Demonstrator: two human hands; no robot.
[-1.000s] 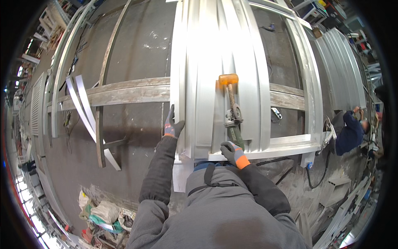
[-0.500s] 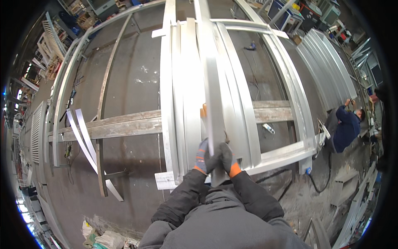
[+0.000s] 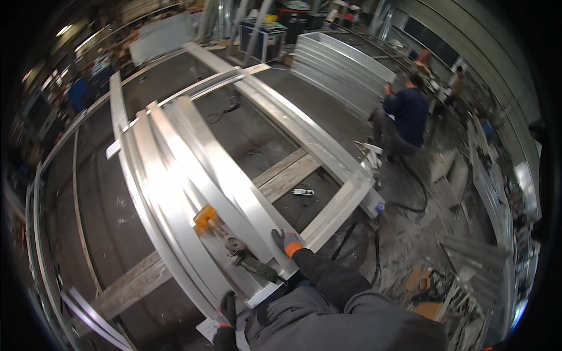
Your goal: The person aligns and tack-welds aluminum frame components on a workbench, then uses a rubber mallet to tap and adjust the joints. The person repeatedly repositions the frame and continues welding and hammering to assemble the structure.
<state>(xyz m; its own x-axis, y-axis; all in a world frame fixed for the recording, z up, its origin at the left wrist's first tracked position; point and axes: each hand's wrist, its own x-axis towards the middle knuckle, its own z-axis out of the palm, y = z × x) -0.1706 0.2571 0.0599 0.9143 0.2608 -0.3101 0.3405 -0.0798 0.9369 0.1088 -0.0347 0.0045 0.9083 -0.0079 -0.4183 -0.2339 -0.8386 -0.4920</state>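
My left hand [image 3: 227, 310], in a dark glove with an orange cuff, is at the near end of the long silvery metal profiles [image 3: 170, 193]. Its partly visible fingers look apart, with nothing seen in them. My right hand [image 3: 287, 241], gloved alike, is over the near right edge of the same bundle, thumb and fingers spread. Between the hands, a green angle grinder [image 3: 257, 268] lies across the profiles, its disc end pointing away from me. Just beyond it lies a mallet with an orange head [image 3: 204, 217].
A metal frame [image 3: 336, 213] with a wooden crossbeam [image 3: 287, 175] supports the bundle. Another person [image 3: 407, 114] crouches at the right beside a stack of ribbed metal panels [image 3: 342, 73]. A black hose [image 3: 418, 199] runs over the floor, near scrap pieces [image 3: 424, 286].
The long profile between my two hands is out of them. My hands have moved apart, and the grinder and mallet are now uncovered. My view has swung to the right.
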